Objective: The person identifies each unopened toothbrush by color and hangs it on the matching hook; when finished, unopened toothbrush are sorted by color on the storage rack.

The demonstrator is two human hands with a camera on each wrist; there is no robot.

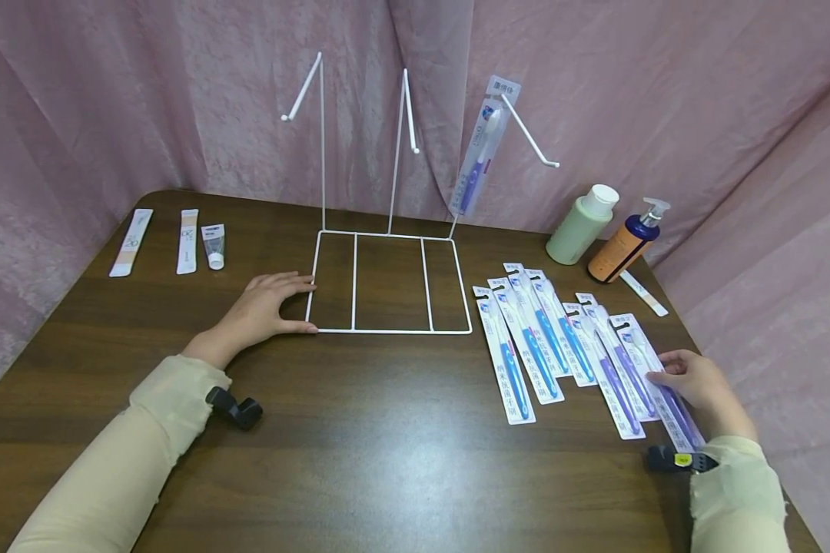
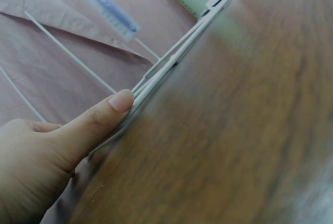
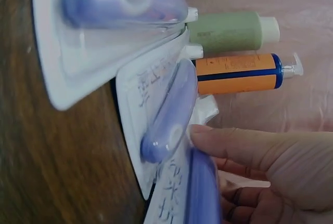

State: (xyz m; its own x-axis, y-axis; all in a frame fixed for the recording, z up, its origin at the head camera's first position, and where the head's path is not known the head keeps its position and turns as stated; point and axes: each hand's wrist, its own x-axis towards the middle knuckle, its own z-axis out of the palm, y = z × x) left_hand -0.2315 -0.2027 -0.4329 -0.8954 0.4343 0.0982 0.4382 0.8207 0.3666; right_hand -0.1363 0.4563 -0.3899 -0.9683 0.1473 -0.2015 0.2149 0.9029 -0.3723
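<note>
Behind brown wooden table (image 1: 387, 476), pink velvet curtain (image 1: 249, 92). At left front corner of white wire display rack (image 1: 394, 332), left hand (image 1: 263, 303) with thumb and fingers spread apart, touching the base rods. At far right of the toothbrush row, right hand (image 1: 702, 388) pinching the rightmost purple toothbrush pack (image 1: 674, 411), thumb on one side and curled fingers on other. For picking up well, probably best to grip by card edges, without squeezing the blister, and to lift straight, without dragging the neighbour pack (image 1: 622, 367). Better also to leave hanging slot (image 1: 622, 326) free from fingers, and to press rack base only lightly.
</note>
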